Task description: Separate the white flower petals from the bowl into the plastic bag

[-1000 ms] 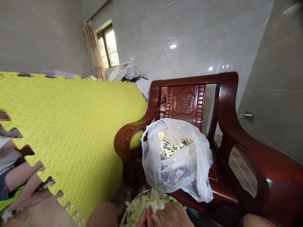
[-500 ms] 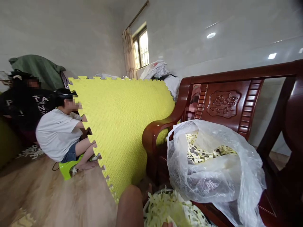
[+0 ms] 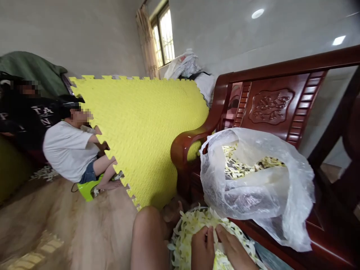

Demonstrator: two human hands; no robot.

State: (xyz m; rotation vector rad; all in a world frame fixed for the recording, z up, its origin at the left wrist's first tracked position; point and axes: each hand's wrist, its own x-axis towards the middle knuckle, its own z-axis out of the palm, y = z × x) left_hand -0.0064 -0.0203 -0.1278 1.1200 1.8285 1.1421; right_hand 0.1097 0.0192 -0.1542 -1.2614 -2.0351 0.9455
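Left hand (image 3: pixel 203 245) and right hand (image 3: pixel 235 248) pinched a pale strip (image 3: pixel 215 237) over the petal heap (image 3: pixel 183 240); judged light, limp, easily torn, best held by its ends.

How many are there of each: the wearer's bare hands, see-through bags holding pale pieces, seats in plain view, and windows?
Hands: 2 (left hand, right hand)
See-through bags: 1 (plastic bag holding pale pieces)
Seats: 2 (wooden armchair, green stool)
Windows: 1 (barred window)
Total: 6
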